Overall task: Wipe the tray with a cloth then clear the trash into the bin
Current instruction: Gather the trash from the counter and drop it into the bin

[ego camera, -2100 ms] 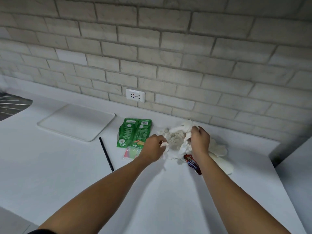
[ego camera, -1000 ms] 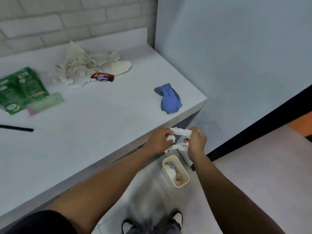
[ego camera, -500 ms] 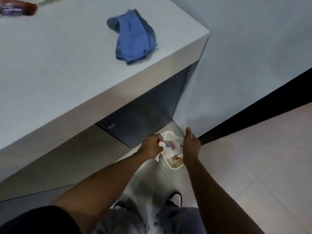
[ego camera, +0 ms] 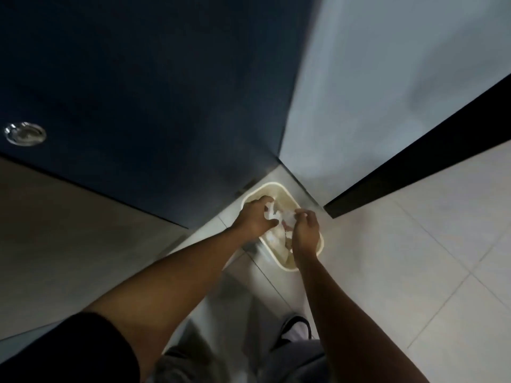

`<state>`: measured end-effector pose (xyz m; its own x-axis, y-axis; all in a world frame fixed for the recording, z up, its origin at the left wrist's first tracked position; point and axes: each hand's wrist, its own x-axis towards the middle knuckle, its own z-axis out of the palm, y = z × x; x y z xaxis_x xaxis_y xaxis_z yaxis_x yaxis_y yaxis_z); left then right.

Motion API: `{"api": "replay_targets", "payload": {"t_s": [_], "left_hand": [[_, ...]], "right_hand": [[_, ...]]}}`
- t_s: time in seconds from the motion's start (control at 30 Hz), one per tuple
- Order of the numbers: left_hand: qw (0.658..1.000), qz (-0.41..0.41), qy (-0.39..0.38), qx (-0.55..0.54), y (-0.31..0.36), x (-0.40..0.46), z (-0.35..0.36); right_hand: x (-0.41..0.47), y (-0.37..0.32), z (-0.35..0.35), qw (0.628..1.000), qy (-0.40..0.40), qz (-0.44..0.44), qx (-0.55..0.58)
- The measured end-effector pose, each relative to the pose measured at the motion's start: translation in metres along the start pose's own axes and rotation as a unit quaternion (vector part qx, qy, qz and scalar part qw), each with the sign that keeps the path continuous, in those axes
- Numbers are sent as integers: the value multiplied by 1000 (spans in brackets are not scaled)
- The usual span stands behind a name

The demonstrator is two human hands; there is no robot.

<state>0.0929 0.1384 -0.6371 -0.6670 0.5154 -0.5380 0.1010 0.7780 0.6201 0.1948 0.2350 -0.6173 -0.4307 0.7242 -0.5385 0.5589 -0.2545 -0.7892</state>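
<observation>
A cream rectangular bin (ego camera: 277, 187) stands on the floor in the corner below the counter, with paper scraps inside. Both my hands hang directly over its opening. My left hand (ego camera: 255, 218) is closed on a crumpled white tissue (ego camera: 271, 212) at its fingertips. My right hand (ego camera: 305, 230) is curled over the bin's right side, its fingertips touching another bit of white paper (ego camera: 289, 217); whether it grips that paper is unclear. The tray, the cloth and the rest of the trash are out of view.
A dark cabinet front (ego camera: 143, 92) with a round metal pull (ego camera: 25, 133) rises behind the bin. A pale wall panel (ego camera: 387, 78) and black skirting (ego camera: 414, 150) are to the right. Light floor tiles (ego camera: 428, 258) lie around; my shoe (ego camera: 294, 327) is below.
I turned from the counter and bent down to the bin, carrying the tissue in both hands. The countertop and blue cloth have left the view; both hands now sit lower over the bin.
</observation>
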Motion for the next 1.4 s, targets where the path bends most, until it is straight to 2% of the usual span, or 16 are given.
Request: {"api": "replay_targets", "payload": {"t_s": [0.13,0.23,0.3,0.47,0.63,0.7,0.8,0.9,1.0,1.1,1.23,1.4], "left_hand": [[999,-32,-26,27,-7,-21,-4],[998,-38,-31,28,13,-53,-25],[999,-30,-22,18,42,-76,-48],[999,23,23,6,147,-141,-133],[993,48,102,-29,257,-218,-237],[987,85,129,-45,294,-248,-283],[976,151,154,-43,339,-288,-355],[960,177,206,-67,359,-326,-423],[945,191,257,-67,357,-360,-486],[930,190,312,-48,325,-398,-545],[910,165,380,-31,258,-446,-604],[901,92,424,-20,161,-496,-646]], "right_hand": [[-12,3,-8,998,-44,-1,-36],[-39,-26,-23,997,-37,9,-60],[-63,-59,-34,995,-52,-16,-85],[-131,-179,-61,984,-63,-96,-136],[-208,-323,-94,965,-70,-194,-163],[-234,-379,-105,959,-66,-227,-156],[-270,-456,-113,948,-65,-277,-145],[-306,-522,-101,927,-78,-338,-144],[-342,-573,-75,903,-90,-392,-150],[-387,-602,-27,870,-126,-445,-171],[-443,-605,45,826,-179,-508,-166],[-504,-590,138,743,-280,-572,-205]]}}
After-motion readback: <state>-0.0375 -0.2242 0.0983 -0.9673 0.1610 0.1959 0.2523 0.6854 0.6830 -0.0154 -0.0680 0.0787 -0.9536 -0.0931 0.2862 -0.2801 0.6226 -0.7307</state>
